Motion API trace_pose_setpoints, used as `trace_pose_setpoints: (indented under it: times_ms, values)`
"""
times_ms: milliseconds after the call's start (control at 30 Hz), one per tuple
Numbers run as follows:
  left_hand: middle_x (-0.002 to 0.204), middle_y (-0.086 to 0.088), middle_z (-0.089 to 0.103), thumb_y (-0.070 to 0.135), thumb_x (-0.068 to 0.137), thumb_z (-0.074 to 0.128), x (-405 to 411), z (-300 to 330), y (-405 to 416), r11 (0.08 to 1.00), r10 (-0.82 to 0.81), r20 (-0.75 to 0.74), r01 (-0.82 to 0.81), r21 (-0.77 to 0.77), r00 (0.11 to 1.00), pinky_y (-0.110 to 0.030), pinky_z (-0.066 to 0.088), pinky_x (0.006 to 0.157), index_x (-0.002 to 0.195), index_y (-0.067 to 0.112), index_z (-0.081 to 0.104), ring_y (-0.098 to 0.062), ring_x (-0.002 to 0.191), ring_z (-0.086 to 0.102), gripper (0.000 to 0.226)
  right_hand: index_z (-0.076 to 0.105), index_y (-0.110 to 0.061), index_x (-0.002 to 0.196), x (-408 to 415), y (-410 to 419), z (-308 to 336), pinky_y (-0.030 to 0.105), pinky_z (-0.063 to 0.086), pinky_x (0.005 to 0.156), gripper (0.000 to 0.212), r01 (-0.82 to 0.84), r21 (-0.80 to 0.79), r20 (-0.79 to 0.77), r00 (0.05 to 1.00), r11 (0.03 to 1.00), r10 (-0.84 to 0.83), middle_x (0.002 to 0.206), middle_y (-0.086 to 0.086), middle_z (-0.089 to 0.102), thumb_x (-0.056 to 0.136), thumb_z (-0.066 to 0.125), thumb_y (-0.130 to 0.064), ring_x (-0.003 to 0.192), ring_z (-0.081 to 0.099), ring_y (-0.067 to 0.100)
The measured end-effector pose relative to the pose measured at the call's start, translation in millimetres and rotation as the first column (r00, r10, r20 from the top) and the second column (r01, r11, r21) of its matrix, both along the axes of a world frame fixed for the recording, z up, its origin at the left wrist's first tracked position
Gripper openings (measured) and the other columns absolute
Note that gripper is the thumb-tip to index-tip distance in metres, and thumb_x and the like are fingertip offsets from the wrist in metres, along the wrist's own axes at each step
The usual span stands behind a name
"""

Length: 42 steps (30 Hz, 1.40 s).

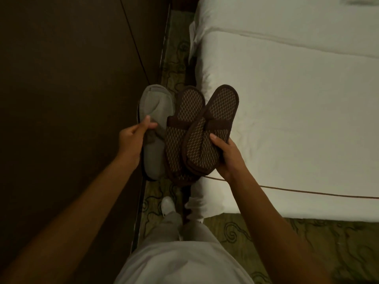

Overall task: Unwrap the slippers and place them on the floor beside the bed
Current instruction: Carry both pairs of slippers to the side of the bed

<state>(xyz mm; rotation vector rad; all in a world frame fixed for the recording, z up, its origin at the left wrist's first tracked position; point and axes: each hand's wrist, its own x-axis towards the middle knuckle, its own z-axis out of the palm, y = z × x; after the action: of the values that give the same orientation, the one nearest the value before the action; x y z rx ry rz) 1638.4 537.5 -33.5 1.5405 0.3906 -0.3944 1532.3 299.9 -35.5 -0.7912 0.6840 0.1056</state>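
Note:
My left hand (134, 138) pinches a grey slipper (152, 121) by its side, insole facing up. My right hand (227, 155) grips brown slippers (202, 132), their patterned soles facing me; two soles show, fanned apart and bound across the middle by a dark brown band (180, 125). All are held in the air above the narrow strip of patterned carpet (174, 64) between the wall and the bed (287, 99). No clear wrapper is visible on them.
A dark wood wall panel (71, 78) fills the left side. The white bed with a thin brown trim line (307, 192) lies on the right. My legs in light trousers (184, 232) and a white shoe (168, 203) stand on the carpet below.

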Motion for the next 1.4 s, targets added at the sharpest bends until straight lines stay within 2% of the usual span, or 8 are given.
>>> trace_pose_setpoints:
  times_ms: [267,367,767,900,1067,1167,1300,1400]
  values:
    - [0.083,0.008,0.078,0.045,0.089,0.072,11.9,27.3,25.2,0.977,0.214,0.059,-0.214,0.005,0.975,-0.033,0.058,0.083,0.063,0.026,0.079,-0.014,0.097,0.071,0.034,0.065,-0.017,0.13,-1.0,-60.9,8.3,0.04,0.06,0.087,0.047,0.019,-0.142,0.013,1.0,0.99,-0.017,0.126,0.008,0.073,0.084,0.072,-0.017,0.115,0.071,0.03]
    - [0.081,0.011,0.078,0.044,0.09,0.071,5.1,34.1,20.4,0.977,0.212,0.062,-0.212,-0.006,0.975,-0.028,0.056,0.076,0.062,0.026,0.079,-0.007,0.09,0.071,0.034,0.065,-0.017,0.129,-5.2,-70.7,11.4,0.04,0.06,0.086,0.05,0.005,-0.145,0.031,1.0,0.989,0.0,0.124,0.008,0.074,0.08,0.071,-0.013,0.112,0.072,0.029]
    - [0.081,0.008,0.079,0.045,0.088,0.072,-17.9,34.0,-20.6,0.981,0.195,0.11,-0.192,-0.041,0.975,-0.029,0.057,0.073,0.06,0.025,0.077,-0.011,0.091,0.072,0.035,0.062,-0.012,0.133,-30.3,-87.1,-4.6,0.045,0.058,0.09,0.046,0.035,-0.058,-0.004,0.999,0.998,-0.035,0.127,0.012,0.072,0.088,0.064,-0.01,0.118,0.067,0.034]
    - [0.083,0.01,0.078,0.047,0.088,0.072,-14.9,22.3,-16.7,0.978,0.206,0.082,-0.206,-0.01,0.975,-0.031,0.056,0.075,0.06,0.027,0.077,-0.014,0.097,0.071,0.034,0.06,-0.01,0.136,-22.3,-87.4,-18.0,0.05,0.055,0.1,0.047,0.066,-0.034,-0.058,0.996,0.997,-0.068,0.133,0.015,0.068,0.089,0.063,-0.009,0.122,0.064,0.036]
    - [0.083,0.008,0.078,0.046,0.088,0.072,4.6,-0.4,-7.1,0.968,0.247,0.027,-0.248,0.033,0.969,-0.036,0.058,0.081,0.058,0.027,0.076,-0.016,0.098,0.071,0.035,0.062,-0.015,0.132,5.8,-75.7,-44.8,0.045,0.058,0.09,0.044,0.05,-0.085,-0.133,0.989,0.995,-0.061,0.128,0.011,0.07,0.089,0.067,-0.008,0.116,0.066,0.034]
    - [0.085,0.005,0.077,0.045,0.089,0.071,22.1,-22.3,2.6,0.967,0.247,0.002,-0.247,0.068,0.969,-0.039,0.058,0.084,0.058,0.027,0.076,-0.019,0.099,0.071,0.036,0.06,-0.015,0.135,32.6,-62.9,-72.6,0.048,0.055,0.1,0.049,0.032,-0.085,-0.179,0.983,0.996,-0.047,0.131,0.009,0.068,0.087,0.07,-0.008,0.119,0.064,0.033]
    - [0.075,0.012,0.077,0.049,0.09,0.069,53.9,-58.4,9.5,0.965,0.217,-0.036,-0.209,0.161,0.976,-0.032,0.057,0.072,0.058,0.03,0.076,-0.011,0.087,0.072,0.037,0.066,-0.018,0.123,78.5,-39.2,-116.6,0.046,0.057,0.098,0.042,-0.003,-0.097,-0.217,0.976,0.995,-0.018,0.125,0.007,0.073,0.085,0.072,-0.003,0.117,0.066,0.032]
    - [0.075,0.015,0.077,0.053,0.088,0.068,86.0,-86.7,15.7,0.957,0.213,-0.053,-0.197,0.212,0.976,-0.027,0.055,0.065,0.06,0.032,0.077,-0.004,0.077,0.073,0.036,0.07,-0.022,0.116,117.5,-22.0,-153.3,0.039,0.061,0.082,0.039,-0.016,-0.138,-0.261,0.965,0.99,-0.021,0.113,0.003,0.077,0.082,0.074,-0.002,0.109,0.07,0.03]
